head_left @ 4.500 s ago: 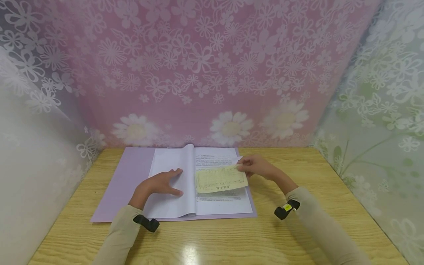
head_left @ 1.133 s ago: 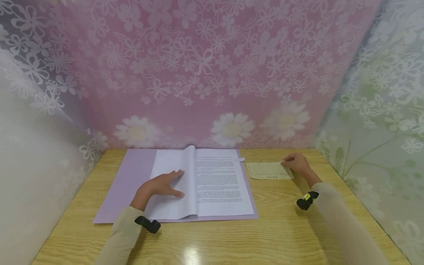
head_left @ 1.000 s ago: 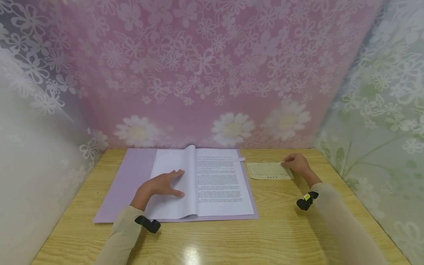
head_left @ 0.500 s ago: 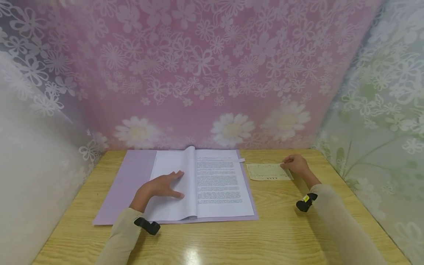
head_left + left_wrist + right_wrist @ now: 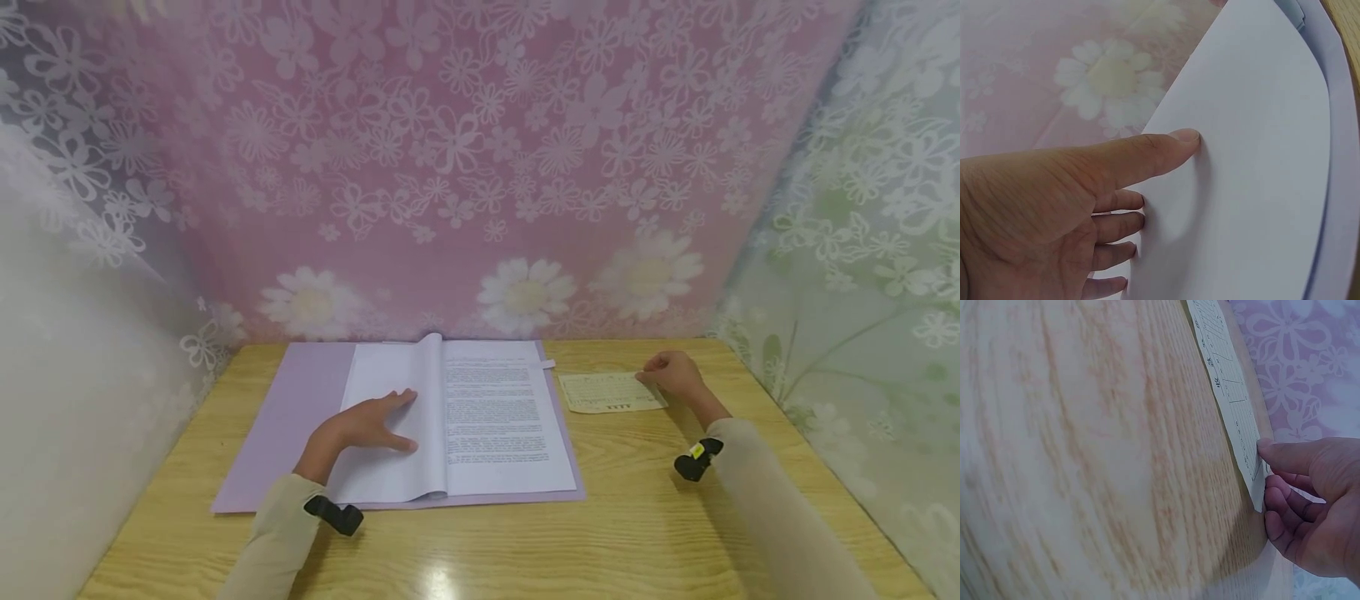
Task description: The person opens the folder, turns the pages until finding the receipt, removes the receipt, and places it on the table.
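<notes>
My left hand (image 5: 367, 423) rests with spread fingers on the turned-over white pages (image 5: 386, 467) of a lilac folder (image 5: 296, 417). In the left wrist view its thumb (image 5: 1169, 145) lies on the blank sheet. The printed page (image 5: 498, 425) faces up on the folder's right side. To the right of the folder, my right hand (image 5: 675, 379) pinches the right end of a pale yellow printed slip (image 5: 611, 393). The right wrist view shows the thumb (image 5: 1285, 456) on top of the slip's end, other fingers curled at its edge, and the slip close over the table.
A small white tab (image 5: 546, 364) sticks out from the folder's right edge. The wood-grain table (image 5: 525, 550) runs up to a pink flowered backdrop (image 5: 420, 208), with a pale flowered side panel (image 5: 862, 275) at right. Each wrist wears a black strap (image 5: 697, 460).
The yellow slip has moved from over the printed page rightward to beside the folder, carried by my right hand. Over the last second both hands barely move. My left hand has stayed on the pages.
</notes>
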The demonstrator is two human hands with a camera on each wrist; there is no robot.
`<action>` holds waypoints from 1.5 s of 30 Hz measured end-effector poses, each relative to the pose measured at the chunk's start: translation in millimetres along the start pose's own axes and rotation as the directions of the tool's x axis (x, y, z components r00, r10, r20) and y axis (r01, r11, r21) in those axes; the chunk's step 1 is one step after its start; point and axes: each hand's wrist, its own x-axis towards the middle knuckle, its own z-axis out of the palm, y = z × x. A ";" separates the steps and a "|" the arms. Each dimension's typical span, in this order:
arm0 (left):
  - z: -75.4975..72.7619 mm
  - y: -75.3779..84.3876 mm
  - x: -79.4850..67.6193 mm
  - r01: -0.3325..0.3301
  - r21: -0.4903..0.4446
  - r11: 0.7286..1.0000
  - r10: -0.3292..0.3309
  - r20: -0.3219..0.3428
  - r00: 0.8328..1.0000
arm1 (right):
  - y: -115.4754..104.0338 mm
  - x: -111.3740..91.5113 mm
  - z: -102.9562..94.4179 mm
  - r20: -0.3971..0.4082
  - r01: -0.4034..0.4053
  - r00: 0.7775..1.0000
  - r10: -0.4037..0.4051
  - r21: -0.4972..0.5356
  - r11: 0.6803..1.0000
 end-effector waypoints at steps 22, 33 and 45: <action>-0.2 2.2 -0.4 0.003 0.027 1.000 -0.003 0.002 1.000 | 11.2 0.1 -0.6 -0.011 0.002 1.000 -0.002 -0.004 1.000; 0.1 2.5 2.7 -0.020 0.011 1.000 0.020 0.004 1.000 | 5.1 -1.2 -9.0 0.008 -0.002 1.000 0.002 0.000 1.000; -13.6 8.5 12.5 -0.167 0.085 0.982 0.182 -0.208 0.961 | -18.4 6.2 -23.4 0.019 0.043 0.999 -0.044 0.066 0.997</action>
